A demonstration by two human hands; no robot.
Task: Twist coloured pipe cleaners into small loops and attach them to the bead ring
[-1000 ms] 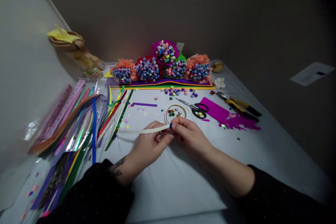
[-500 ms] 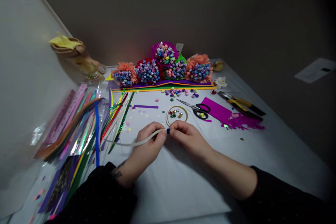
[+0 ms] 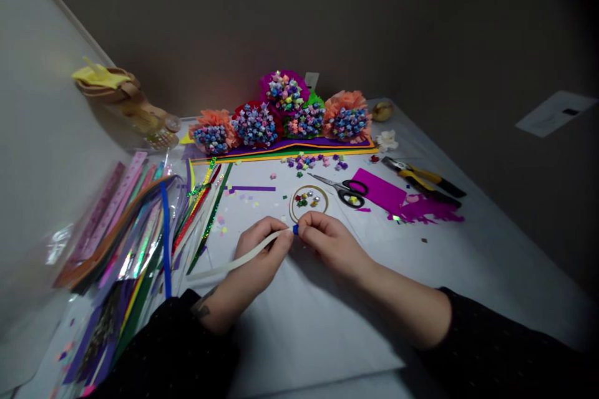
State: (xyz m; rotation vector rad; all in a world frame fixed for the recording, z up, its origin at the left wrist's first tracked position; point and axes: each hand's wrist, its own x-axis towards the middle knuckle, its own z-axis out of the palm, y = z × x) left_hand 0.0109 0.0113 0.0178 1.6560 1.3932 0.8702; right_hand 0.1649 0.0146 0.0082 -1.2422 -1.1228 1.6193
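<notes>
My left hand (image 3: 262,252) pinches a long paper strip (image 3: 246,257), pale on the side facing me, whose free tail curves down to the left over the hand. At the strip's right end is a small blue folded part (image 3: 295,230), between the fingertips of both hands. My right hand (image 3: 330,240) has thumb and forefinger closed on that blue end. Just beyond my fingers lies a gold ring (image 3: 326,199) with several small metallic folded stars (image 3: 304,202) inside it.
Black-handled scissors (image 3: 344,189) lie behind my right hand, with magenta paper (image 3: 381,190) and yellow-black pliers (image 3: 425,181) further right. Many coloured strips (image 3: 140,274) spread on the left. At the back stand star-filled paper bouquets (image 3: 255,124); loose paper stars (image 3: 304,161) lie before them.
The whole scene has shifted slightly left as the camera turned. Both hands keep their pinch on the strip; its loose tail hangs a little lower.
</notes>
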